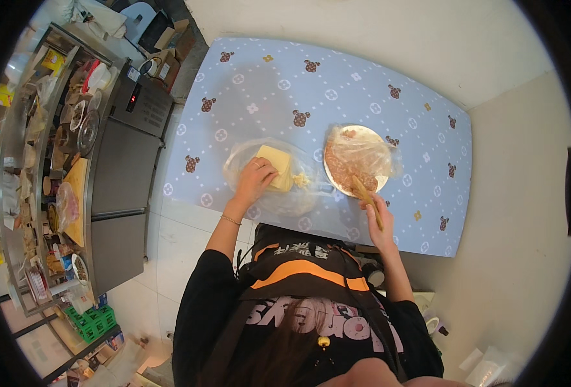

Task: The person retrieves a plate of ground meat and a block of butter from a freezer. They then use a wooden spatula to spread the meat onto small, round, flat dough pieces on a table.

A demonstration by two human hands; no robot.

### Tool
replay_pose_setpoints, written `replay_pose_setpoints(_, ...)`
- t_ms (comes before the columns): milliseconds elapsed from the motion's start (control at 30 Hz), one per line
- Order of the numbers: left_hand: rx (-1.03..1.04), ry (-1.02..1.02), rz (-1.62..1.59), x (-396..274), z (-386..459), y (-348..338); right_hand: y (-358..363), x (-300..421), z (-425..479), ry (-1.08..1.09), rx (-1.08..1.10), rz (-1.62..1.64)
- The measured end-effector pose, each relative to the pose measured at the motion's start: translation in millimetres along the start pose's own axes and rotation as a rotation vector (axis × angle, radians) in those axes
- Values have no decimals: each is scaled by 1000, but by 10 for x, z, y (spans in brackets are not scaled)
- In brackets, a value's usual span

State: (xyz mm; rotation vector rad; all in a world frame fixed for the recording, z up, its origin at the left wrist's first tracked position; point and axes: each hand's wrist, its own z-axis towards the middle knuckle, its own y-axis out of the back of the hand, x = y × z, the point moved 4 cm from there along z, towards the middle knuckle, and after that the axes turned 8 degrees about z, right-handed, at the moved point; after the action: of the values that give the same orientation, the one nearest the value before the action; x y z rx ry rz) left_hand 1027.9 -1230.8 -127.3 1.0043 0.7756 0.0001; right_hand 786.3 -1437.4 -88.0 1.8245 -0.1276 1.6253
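A stack of square, pale yellow dough wrappers (276,157) lies on a clear plastic bag (292,205). My left hand (255,178) rests over the left side of the stack, its fingers bent onto the wrappers; whether they pinch one cannot be told. Crumpled yellowish scraps (302,180) sit just right of the stack. My right hand (380,220) is closed around a flat wooden stick (361,189). The stick's far end touches pink minced meat (339,164) on a round white plate (327,175). Thin clear plastic film (365,151) covers part of the meat.
The table (261,106) wears a blue patterned cloth and meets a pale wall (363,29) behind. To the left stands a steel refrigerated counter (125,169) bearing a wooden cutting board (76,193) and dishes. A green plastic crate (90,323) is at the lower left.
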Motion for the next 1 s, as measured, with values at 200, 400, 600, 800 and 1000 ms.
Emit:
replay_pose_setpoints(200, 60, 107, 140, 0, 38, 94, 82, -50, -27, -63, -45, 136)
replay_pose_setpoints(400, -31, 273, -219, 296, 71, 103, 158, -105, -70, -101, -113, 179)
replay_pose_setpoints(600, -162, 707, -1334, 473, -26, 291, 139, -192, -116, -88, -70, 116)
replay_pose_setpoints(800, -203, 749, -1384, 255, -11, 149, 41, 85, 104, 22, -157, 199)
replay_pose_setpoints(1000, -212, 713, -1077, -14, -44, 135, -631, 401, 508, -80, 5, 665)
